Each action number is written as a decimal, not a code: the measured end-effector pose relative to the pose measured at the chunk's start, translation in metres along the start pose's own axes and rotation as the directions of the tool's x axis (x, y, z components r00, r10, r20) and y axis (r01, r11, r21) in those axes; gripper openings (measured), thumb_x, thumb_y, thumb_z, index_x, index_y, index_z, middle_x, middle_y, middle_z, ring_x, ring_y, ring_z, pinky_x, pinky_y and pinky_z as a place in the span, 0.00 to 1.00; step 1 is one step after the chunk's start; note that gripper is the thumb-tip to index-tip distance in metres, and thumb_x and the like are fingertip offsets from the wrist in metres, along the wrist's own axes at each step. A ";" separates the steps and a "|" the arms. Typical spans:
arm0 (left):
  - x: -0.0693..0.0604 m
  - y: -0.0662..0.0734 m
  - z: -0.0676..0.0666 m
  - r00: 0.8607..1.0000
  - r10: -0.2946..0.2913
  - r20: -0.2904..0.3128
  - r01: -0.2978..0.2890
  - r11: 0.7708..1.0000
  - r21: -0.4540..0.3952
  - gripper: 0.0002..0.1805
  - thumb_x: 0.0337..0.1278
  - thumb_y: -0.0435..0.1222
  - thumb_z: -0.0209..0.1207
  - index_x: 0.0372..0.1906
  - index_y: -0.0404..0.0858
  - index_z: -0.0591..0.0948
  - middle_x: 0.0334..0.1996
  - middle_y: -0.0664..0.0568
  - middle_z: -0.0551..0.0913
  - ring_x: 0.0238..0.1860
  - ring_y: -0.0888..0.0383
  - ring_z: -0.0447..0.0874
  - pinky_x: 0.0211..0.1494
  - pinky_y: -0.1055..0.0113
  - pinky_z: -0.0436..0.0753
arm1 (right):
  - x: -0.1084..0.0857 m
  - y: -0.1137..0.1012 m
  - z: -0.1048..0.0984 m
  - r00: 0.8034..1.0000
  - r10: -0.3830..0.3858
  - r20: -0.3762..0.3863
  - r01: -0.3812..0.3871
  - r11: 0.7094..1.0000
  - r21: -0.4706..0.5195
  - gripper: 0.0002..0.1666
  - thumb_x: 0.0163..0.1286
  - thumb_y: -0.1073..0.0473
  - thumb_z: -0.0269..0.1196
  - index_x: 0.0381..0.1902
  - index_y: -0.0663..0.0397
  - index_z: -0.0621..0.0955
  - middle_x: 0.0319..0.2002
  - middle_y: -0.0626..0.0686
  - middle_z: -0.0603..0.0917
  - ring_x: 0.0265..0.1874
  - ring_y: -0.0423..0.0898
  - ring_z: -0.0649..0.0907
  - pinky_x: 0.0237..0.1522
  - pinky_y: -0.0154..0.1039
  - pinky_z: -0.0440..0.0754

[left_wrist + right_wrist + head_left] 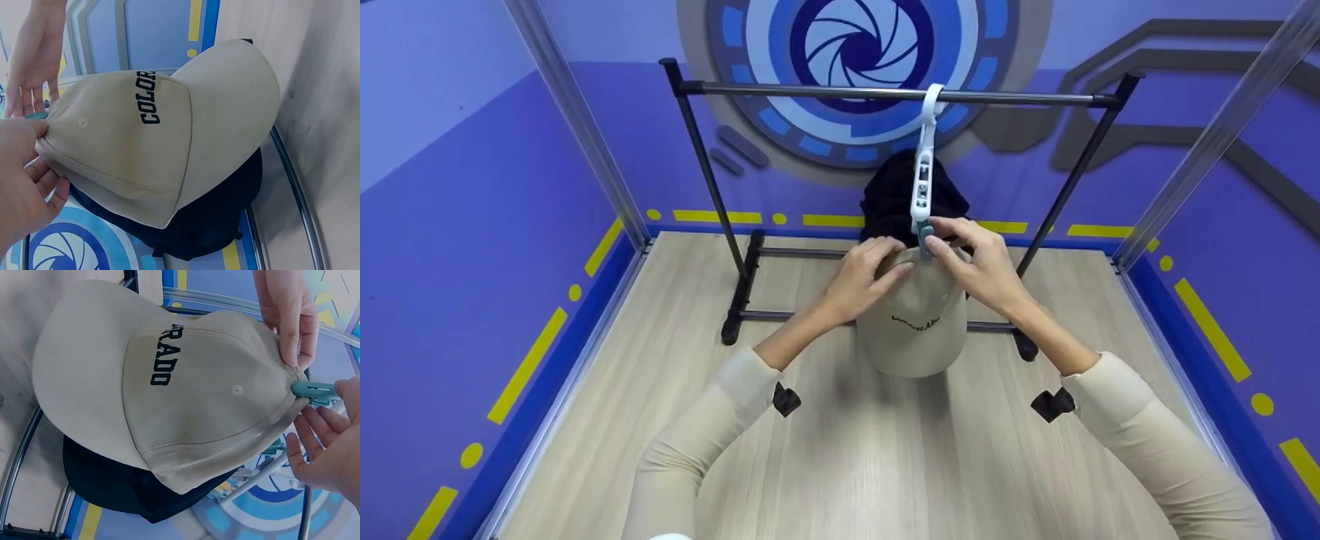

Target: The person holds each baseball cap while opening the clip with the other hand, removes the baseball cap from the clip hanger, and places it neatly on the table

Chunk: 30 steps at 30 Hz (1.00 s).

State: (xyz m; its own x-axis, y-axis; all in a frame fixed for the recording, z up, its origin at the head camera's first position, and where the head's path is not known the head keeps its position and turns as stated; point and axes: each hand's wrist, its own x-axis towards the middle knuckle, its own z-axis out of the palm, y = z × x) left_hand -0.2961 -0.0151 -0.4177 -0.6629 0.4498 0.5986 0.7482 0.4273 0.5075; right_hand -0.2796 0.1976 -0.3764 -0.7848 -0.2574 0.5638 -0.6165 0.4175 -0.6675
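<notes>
A beige baseball cap (919,330) with dark lettering hangs brim down below a white hanger (922,176). My left hand (861,279) pinches the top of its crown, also seen in the left wrist view. On the other side my right hand (986,266) holds a green clip (315,390) between thumb and index finger, while its other fingers are spread apart. The clip's tip sits on the gathered top of the crown. Behind the beige cap hangs a black cap (135,478), partly covered by it.
The hanger hooks over the metal bar of a black-ended garment rack (810,91). The rack's feet (731,330) stand on a light wood surface (870,465). Blue patterned panels (457,225) enclose the back and sides, with metal posts at the corners.
</notes>
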 end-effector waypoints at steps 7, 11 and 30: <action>0.002 0.004 0.001 1.000 0.001 -0.021 -0.002 0.999 -0.049 0.11 0.72 0.38 0.60 0.46 0.33 0.84 0.40 0.44 0.86 0.39 0.52 0.80 0.45 0.61 0.77 | 0.003 -0.002 0.003 0.998 0.067 -0.009 -0.066 0.995 0.069 0.18 0.74 0.65 0.63 0.58 0.65 0.83 0.48 0.62 0.88 0.41 0.28 0.83 0.49 0.24 0.79; 0.003 0.005 0.003 0.999 -0.032 -0.035 0.030 0.997 -0.072 0.11 0.72 0.39 0.60 0.44 0.34 0.84 0.37 0.45 0.86 0.37 0.52 0.78 0.44 0.65 0.73 | 0.005 -0.005 0.004 0.994 0.112 0.004 -0.111 0.985 0.129 0.17 0.74 0.66 0.61 0.58 0.67 0.82 0.48 0.65 0.88 0.41 0.28 0.85 0.48 0.24 0.80; 0.006 0.005 0.007 0.994 -0.105 -0.040 0.102 0.993 -0.066 0.11 0.72 0.40 0.60 0.46 0.36 0.85 0.41 0.47 0.89 0.41 0.52 0.82 0.49 0.61 0.75 | 0.010 -0.009 0.011 0.976 0.216 -0.013 -0.204 0.939 0.277 0.15 0.72 0.70 0.62 0.53 0.73 0.83 0.45 0.63 0.88 0.39 0.32 0.87 0.44 0.25 0.83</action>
State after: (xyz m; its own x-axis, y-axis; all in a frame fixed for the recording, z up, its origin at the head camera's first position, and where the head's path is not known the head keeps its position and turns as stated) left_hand -0.2968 -0.0044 -0.4161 -0.7361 0.3705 0.5664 0.6767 0.4185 0.6057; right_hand -0.2823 0.1820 -0.3702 -0.8984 -0.1501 0.4128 -0.4367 0.2033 -0.8763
